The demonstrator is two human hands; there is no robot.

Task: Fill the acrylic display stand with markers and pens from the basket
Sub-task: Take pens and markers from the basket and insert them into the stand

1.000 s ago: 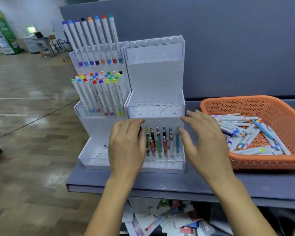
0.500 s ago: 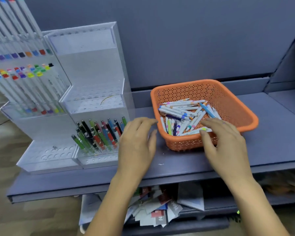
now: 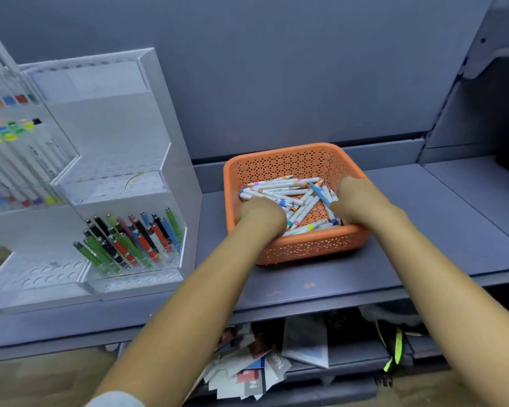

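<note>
Both hands are down inside the orange basket (image 3: pixel 312 245), knuckles up and fingers pointing into the pile. Left hand (image 3: pixel 262 214) sits at the basket's near left corner on top of the loose markers (image 3: pixel 279 189). Right hand (image 3: pixel 357 201) is at the right side, against the blue-capped ones. The picture is smeared and the fingertips are hidden among the barrels, so I cannot tell whether either hand has closed round a marker or only rests on them.

Nearest the camera, a pale sleeve (image 3: pixel 115 399) shows at the left forearm. Below the shelf edge lies a heap of papers (image 3: pixel 247 368), with a yellow-green strap (image 3: pixel 398 345) to their right. Above that runs the grey shelf (image 3: pixel 423 230), which carries the basket in the middle and the acrylic display stand (image 3: pixel 124 136) at the left, the two apart.

In the stand's front right tier stand slanted pens (image 3: pixel 135 239) in green, black, red, blue and pink, clips up. The low tray to their left shows rows of round holes. Further back on the left, white-barrelled display markers (image 3: pixel 21 160) with coloured caps fill the stepped tiers, partly cut off by the frame edge. The markers in the basket are white with coloured bands, lying crossed in all directions. Behind everything rises a plain grey back panel (image 3: pixel 276 69).
</note>
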